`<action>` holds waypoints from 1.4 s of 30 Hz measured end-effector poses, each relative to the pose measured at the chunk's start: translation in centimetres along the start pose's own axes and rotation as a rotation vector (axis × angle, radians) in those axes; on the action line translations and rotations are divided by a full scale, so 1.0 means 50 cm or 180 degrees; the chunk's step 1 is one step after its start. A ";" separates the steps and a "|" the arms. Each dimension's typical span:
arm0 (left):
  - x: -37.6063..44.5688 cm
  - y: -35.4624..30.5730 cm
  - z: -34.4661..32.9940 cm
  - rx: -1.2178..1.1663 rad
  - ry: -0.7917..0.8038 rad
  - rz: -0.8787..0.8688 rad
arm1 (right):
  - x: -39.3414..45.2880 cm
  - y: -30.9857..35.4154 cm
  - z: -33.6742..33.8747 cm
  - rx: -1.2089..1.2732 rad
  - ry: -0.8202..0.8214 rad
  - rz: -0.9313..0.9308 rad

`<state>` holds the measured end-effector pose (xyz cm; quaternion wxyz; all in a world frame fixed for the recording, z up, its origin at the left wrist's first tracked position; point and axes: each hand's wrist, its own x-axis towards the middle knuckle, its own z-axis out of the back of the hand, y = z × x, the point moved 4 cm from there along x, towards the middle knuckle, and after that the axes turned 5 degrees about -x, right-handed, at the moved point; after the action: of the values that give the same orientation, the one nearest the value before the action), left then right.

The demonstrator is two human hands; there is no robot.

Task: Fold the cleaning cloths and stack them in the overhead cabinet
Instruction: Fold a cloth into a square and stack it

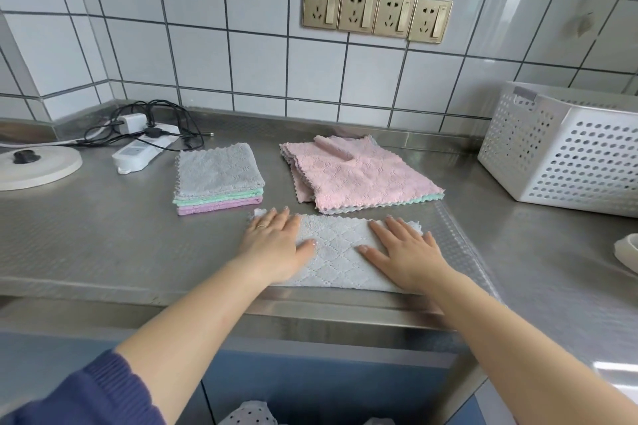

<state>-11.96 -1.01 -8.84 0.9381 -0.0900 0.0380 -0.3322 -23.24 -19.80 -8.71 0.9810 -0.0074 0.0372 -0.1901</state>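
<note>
1. Grey cloth [336, 254], folded into a long strip, lies at the front of the steel counter [86, 245], its near edge just short of the counter lip. I can read no writing on it or on anything else in the head view.
2. I see bare counter to the left of the strip; the folded stack [218, 179] and the unfolded pile [359, 173] sit just behind it, apart from each other. A white basket [566, 148] stands at the right.
3. My left hand [276, 245] lies flat on the strip's left end, fingers straight and spread. My right hand [405, 254] presses the right end likewise, nothing gripped.
</note>
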 end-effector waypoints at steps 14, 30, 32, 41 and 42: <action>-0.129 -0.209 0.002 -0.0569 -0.0109 -0.2135 | -0.001 -0.176 0.041 0.0608 -0.0395 -0.0723; -0.123 -0.334 -0.050 -0.0016 -0.0094 -0.1679 | -0.027 -0.171 0.031 0.1488 -0.0727 -0.0290; -0.117 -0.329 -0.037 -0.0283 -0.0481 -0.1671 | -0.035 -0.174 0.034 0.1767 -0.0748 -0.0221; -0.118 -0.176 0.061 -0.3484 -0.1561 -0.0757 | -0.051 -0.142 0.065 0.3540 -0.0702 0.0032; -0.120 -0.159 0.067 -0.3638 -0.1613 -0.0657 | -0.048 -0.129 0.069 0.3674 -0.0657 0.0092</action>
<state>-21.10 -2.82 -3.96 0.6849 -0.6559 -0.0228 -0.3166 -27.63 -24.90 -4.91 0.8274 0.5101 -0.1680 -0.1645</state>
